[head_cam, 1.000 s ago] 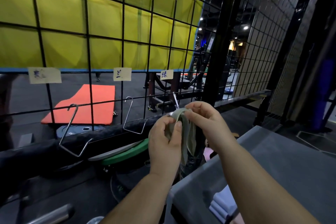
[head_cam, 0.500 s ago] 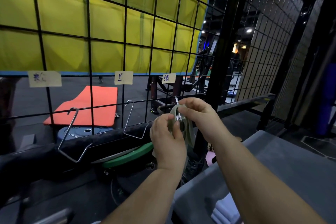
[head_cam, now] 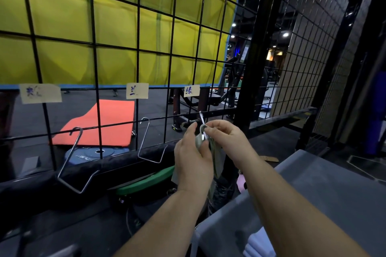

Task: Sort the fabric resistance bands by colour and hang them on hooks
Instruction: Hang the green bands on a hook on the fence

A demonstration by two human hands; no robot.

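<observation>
Head view, 绿 label (head_cam: 191,90), left hand (head_cam: 192,158), right hand (head_cam: 225,137) gripping green band (head_cam: 217,157)

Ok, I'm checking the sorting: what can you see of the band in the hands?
The band is pale green fabric, limp and bunched, hanging down between the hands. The left hand and the right hand pinch its top at the rightmost wire hook, below a paper label. The left hand hides part of it.

Seemingly grey-green band (head_cam: 216,152), orange mat (head_cam: 100,123)

Handwritten "兰" on middle paper label (head_cam: 137,91), "绿" on right label (head_cam: 191,90), left label (head_cam: 40,93) illegible.
</observation>
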